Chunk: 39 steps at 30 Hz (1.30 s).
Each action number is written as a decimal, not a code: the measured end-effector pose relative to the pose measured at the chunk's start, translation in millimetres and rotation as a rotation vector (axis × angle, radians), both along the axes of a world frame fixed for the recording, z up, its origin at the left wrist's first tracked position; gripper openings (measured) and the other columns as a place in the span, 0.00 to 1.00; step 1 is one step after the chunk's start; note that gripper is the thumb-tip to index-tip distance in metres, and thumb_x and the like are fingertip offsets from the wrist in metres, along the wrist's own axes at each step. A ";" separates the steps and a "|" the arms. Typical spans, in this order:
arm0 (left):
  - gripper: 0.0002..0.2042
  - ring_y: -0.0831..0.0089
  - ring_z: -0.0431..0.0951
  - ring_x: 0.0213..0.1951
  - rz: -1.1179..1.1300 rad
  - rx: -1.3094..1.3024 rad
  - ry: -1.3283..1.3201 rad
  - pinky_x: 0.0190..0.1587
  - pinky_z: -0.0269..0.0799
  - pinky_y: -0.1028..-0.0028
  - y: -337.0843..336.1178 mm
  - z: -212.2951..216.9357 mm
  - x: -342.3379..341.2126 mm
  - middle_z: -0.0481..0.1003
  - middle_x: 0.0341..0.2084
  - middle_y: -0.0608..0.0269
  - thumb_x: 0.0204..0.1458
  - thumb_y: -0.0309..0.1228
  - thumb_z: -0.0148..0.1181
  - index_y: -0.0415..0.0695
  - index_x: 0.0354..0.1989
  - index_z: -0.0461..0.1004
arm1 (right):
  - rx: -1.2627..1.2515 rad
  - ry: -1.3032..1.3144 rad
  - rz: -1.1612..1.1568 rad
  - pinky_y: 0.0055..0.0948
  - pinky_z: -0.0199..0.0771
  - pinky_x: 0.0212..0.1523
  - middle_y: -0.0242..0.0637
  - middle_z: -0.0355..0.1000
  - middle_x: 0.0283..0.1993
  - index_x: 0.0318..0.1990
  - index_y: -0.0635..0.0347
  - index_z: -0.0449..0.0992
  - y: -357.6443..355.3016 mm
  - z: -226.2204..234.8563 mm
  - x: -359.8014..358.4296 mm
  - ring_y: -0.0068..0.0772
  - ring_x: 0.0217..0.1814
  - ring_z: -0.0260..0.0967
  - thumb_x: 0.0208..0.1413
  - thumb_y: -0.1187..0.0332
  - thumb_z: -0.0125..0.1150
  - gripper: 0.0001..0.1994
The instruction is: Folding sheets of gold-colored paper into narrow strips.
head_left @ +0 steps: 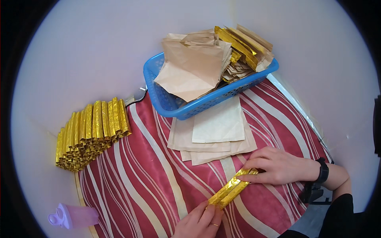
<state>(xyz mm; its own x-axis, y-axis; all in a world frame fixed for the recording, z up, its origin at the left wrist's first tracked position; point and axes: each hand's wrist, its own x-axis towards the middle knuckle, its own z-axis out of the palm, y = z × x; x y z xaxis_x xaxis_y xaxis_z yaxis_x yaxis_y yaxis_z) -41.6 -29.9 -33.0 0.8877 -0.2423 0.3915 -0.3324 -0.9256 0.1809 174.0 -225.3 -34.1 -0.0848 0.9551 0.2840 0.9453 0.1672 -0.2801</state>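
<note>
A folded strip of gold foil paper (228, 191) lies slantwise over the striped cloth, with a crease running along its length. At its lower end my left hand (200, 223) grips it, fingertips pressed on the foil. My right hand (274, 166) pinches the upper end between thumb and fingers. Just beyond the strip, several pale paper sheets (214, 129) lie flat in a loose pile, partly under a blue basket (210, 101).
The basket holds brown paper sheets (194, 65) and gold-faced folded ones (238, 45). Stacked gold foil rolls (93, 127) stand at the left edge. A purple bottle (75, 216) lies at the near left. Red striped cloth (158, 178) covers the table; pale walls rise around it.
</note>
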 end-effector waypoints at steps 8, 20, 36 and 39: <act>0.13 0.59 0.76 0.43 -0.023 0.033 0.028 0.40 0.75 0.71 2.1 -4.0 -2.2 0.74 0.40 0.52 0.47 0.26 0.61 0.37 0.42 0.76 | 0.180 -0.166 0.062 0.26 0.78 0.38 0.35 0.75 0.39 0.39 0.61 0.77 0.2 -5.5 4.4 0.33 0.41 0.74 0.50 0.71 0.61 0.09; 0.13 0.59 0.77 0.42 -0.038 0.002 0.008 0.40 0.75 0.71 3.7 -3.3 0.2 0.74 0.39 0.53 0.49 0.27 0.62 0.37 0.43 0.75 | 0.152 -0.020 -0.024 0.25 0.75 0.35 0.32 0.71 0.37 0.37 0.58 0.75 -0.7 -10.7 7.9 0.30 0.42 0.72 0.49 0.69 0.61 0.08; 0.13 0.59 0.69 0.39 0.288 -0.465 0.060 0.42 0.64 0.65 8.3 0.7 11.1 0.71 0.33 0.58 0.41 0.19 0.68 0.39 0.36 0.75 | -0.094 0.370 -0.236 0.34 0.70 0.32 0.36 0.65 0.36 0.36 0.60 0.70 18.5 -2.7 6.8 0.39 0.34 0.68 0.57 0.66 0.58 0.08; 0.12 0.60 0.66 0.40 0.361 -0.489 0.103 0.43 0.61 0.65 9.7 -0.8 12.9 0.70 0.33 0.59 0.41 0.19 0.68 0.41 0.35 0.75 | -0.094 0.358 -0.223 0.34 0.69 0.32 0.36 0.65 0.36 0.38 0.59 0.70 17.5 -6.7 7.7 0.39 0.35 0.68 0.57 0.65 0.58 0.08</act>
